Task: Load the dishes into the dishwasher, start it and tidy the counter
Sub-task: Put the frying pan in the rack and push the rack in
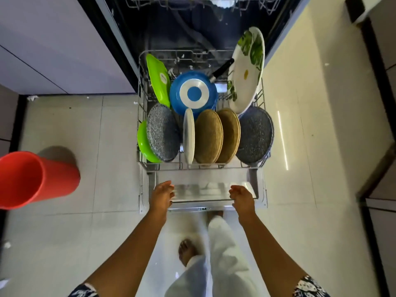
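The lower dishwasher rack stands pulled out over the open door. It holds a blue pan bottom up, a green tray, a large leaf-patterned plate, two speckled grey plates, a white plate, two brown plates and a green bowl. My left hand and my right hand hover at the door's front edge, fingers loosely curved, holding nothing.
A red bucket stands on the tiled floor to the left. Grey cabinet fronts flank the dishwasher on the left. The upper rack shows at the top. My bare feet and white trousers are below the door.
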The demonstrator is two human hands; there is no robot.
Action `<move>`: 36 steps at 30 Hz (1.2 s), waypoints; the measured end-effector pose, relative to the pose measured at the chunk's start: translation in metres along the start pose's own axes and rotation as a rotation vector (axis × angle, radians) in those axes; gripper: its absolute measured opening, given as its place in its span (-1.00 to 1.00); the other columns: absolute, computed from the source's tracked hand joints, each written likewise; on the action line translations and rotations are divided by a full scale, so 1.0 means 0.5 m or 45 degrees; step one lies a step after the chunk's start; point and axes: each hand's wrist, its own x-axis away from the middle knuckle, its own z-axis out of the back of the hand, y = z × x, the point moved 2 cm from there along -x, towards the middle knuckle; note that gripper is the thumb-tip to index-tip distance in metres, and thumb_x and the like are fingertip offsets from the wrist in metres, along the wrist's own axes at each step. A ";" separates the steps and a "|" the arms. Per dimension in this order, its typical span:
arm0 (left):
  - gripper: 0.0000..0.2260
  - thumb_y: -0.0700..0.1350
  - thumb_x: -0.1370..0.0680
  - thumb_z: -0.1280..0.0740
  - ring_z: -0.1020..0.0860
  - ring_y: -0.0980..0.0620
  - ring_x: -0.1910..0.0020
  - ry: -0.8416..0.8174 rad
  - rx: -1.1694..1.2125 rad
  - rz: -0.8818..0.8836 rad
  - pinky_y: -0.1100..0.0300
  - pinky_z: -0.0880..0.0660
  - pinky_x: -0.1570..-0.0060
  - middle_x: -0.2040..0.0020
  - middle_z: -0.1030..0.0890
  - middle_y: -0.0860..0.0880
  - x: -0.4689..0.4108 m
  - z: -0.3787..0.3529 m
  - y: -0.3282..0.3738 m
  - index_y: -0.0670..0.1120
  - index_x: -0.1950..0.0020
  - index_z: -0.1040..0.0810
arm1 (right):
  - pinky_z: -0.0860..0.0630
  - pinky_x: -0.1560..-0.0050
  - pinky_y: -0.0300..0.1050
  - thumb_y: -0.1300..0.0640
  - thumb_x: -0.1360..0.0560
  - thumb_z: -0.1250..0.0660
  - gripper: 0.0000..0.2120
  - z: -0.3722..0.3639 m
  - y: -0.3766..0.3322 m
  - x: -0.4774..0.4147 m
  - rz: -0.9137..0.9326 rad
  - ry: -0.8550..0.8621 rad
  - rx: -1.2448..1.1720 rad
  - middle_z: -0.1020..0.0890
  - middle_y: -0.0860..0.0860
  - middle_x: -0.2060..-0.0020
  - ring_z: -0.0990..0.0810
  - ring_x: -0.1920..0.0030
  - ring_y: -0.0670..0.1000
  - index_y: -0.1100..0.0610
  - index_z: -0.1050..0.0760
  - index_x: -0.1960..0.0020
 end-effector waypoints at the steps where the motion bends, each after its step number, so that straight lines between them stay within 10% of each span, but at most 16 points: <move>1: -0.87 -0.25 -0.58 -0.22 -0.49 0.04 0.21 0.012 0.084 0.100 0.20 -0.34 0.25 0.14 -0.53 -0.04 0.001 0.005 -0.012 -0.05 0.03 -0.51 | -0.45 0.06 -0.09 0.29 -0.55 -0.21 -0.89 0.000 0.023 0.003 -0.179 -0.048 -0.177 -0.57 0.19 -0.01 -0.55 0.13 0.08 0.19 -0.49 -0.01; 7: -0.58 0.02 -0.65 -0.12 -0.36 -0.19 -0.37 -0.060 0.548 0.231 -0.10 -0.31 -0.26 -0.38 -0.37 -0.13 -0.054 -0.039 0.000 -0.12 -0.46 -0.25 | -0.38 -0.25 0.07 0.12 -0.60 -0.14 -0.85 -0.025 0.027 -0.032 -0.369 -0.148 -0.614 -0.46 0.24 -0.30 -0.49 -0.21 0.21 0.14 -0.44 -0.07; 15: -0.43 0.24 -0.58 -0.09 -0.41 -0.16 -0.23 0.142 0.920 0.148 -0.09 -0.39 -0.17 -0.45 -0.26 -0.15 -0.138 -0.078 0.039 -0.04 -0.49 -0.22 | -0.23 -0.39 0.18 -0.07 -0.63 -0.05 -0.50 -0.083 -0.052 -0.147 -0.378 0.002 -1.022 -0.23 0.09 -0.47 -0.28 -0.43 0.12 0.12 -0.14 -0.49; 22: -0.34 0.36 -0.55 0.08 0.01 -0.18 -0.53 0.117 1.336 0.149 -0.25 0.04 -0.45 -0.57 0.01 -0.07 -0.122 -0.131 0.026 0.04 -0.56 0.01 | -0.11 -0.42 0.27 -0.23 -0.59 0.07 -0.40 -0.105 -0.059 -0.177 -0.349 -0.112 -1.372 -0.10 0.06 -0.52 -0.16 -0.48 0.14 0.03 0.03 -0.53; 25: -0.34 0.36 -0.55 0.08 0.00 -0.24 -0.52 0.068 1.489 0.156 -0.34 -0.01 -0.40 -0.54 -0.11 -0.12 -0.133 -0.136 0.032 0.00 -0.52 -0.13 | -0.16 -0.37 0.27 -0.24 -0.59 0.05 -0.40 -0.099 -0.043 -0.192 -0.329 -0.191 -1.410 -0.19 0.05 -0.49 -0.24 -0.45 0.14 0.03 -0.04 -0.53; 28: -0.40 0.41 -0.51 0.05 -0.13 -0.25 -0.49 -0.019 1.529 0.093 -0.38 -0.04 -0.36 0.00 -0.49 -0.07 -0.163 -0.128 0.036 -0.07 -0.10 -0.44 | -0.21 -0.36 0.27 -0.23 -0.58 0.02 -0.46 -0.097 -0.052 -0.207 -0.265 -0.286 -1.403 -0.32 0.04 -0.43 -0.32 -0.40 0.12 0.06 -0.24 -0.43; 30: -0.32 0.42 -0.50 0.05 -0.22 -0.25 -0.45 -0.057 1.495 0.075 -0.36 -0.04 -0.35 0.11 -0.54 -0.02 -0.178 -0.129 0.047 -0.10 -0.24 -0.45 | -0.19 -0.39 0.26 -0.21 -0.59 0.02 -0.59 -0.100 -0.070 -0.220 -0.216 -0.341 -1.405 -0.38 0.01 -0.37 -0.37 -0.36 0.09 0.01 -0.34 -0.27; 33: -0.24 0.43 -0.49 0.07 -0.21 -0.27 -0.45 -0.135 1.435 0.035 -0.35 -0.03 -0.37 -0.45 -0.35 -0.05 -0.207 -0.138 0.092 -0.06 -0.50 -0.23 | -0.15 -0.41 0.25 -0.20 -0.59 0.01 -0.62 -0.111 -0.111 -0.252 -0.165 -0.375 -1.372 -0.41 -0.04 -0.35 -0.38 -0.34 0.06 -0.03 -0.39 -0.22; 36: -0.23 0.43 -0.49 0.08 -0.18 -0.28 -0.47 -0.176 1.357 0.007 -0.33 -0.04 -0.37 -0.52 -0.23 -0.05 -0.241 -0.152 0.140 -0.03 -0.54 -0.13 | -0.11 -0.44 0.23 -0.20 -0.60 0.02 -0.62 -0.126 -0.166 -0.280 -0.127 -0.399 -1.308 -0.46 -0.10 -0.27 -0.42 -0.29 0.01 -0.04 -0.41 -0.22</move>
